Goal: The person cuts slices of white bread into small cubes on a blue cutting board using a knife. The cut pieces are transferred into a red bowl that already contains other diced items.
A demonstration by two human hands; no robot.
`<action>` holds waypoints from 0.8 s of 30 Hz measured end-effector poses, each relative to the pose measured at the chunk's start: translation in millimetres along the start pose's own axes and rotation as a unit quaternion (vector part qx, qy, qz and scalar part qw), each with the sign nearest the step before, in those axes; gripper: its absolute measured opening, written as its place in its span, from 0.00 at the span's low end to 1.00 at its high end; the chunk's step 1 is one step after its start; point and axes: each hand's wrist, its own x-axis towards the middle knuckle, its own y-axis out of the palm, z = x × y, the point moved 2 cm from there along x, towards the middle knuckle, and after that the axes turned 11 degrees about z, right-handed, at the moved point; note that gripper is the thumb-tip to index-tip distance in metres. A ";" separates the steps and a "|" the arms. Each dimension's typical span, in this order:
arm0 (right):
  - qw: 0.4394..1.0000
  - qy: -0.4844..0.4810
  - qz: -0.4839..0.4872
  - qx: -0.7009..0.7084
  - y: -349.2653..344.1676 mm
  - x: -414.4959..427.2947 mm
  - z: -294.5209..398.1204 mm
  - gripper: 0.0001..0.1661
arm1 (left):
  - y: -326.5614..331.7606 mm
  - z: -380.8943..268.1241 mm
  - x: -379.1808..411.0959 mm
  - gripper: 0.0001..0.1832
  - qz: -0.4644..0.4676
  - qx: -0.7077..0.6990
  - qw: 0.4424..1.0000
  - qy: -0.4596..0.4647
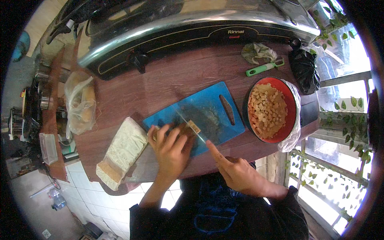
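My right hand grips a knife, its index finger laid along the spine; the handle is hidden in the palm. The blade crosses a blue plastic cutting board diagonally. A small tan piece of food, which looks like tempeh, lies against the blade's right side. My left hand presses its fingertips onto the board left of the blade, over a larger piece mostly hidden beneath them. Left of the board rests a tempeh-like block in a pale wrapper, its cut tan end exposed toward me.
A red-lined bowl of diced food stands right of the board, with white plastic beside it. Behind are a green-handled peeler, crumpled plastic and a black bag. A Rinnai stove borders the back; a filled clear bag sits left.
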 end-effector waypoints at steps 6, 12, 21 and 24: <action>0.998 0.051 0.015 -0.034 10.2 7.2 -3.7 0.50 | 3.9 4.2 -1.9 0.12 0.000 -0.003 1.000 0.005; 0.999 0.047 0.007 0.004 3.1 14.7 -4.2 0.49 | 3.1 2.7 -2.6 0.13 0.011 0.003 1.000 -0.002; 0.998 0.048 0.002 -0.046 3.4 -0.1 -11.3 0.52 | -9.1 -2.8 0.9 0.12 -0.028 -0.010 0.999 -0.014; 0.996 0.064 0.012 -0.059 -2.6 -0.8 -10.6 0.52 | -23.4 -5.3 13.5 0.12 -0.035 -0.008 0.999 0.018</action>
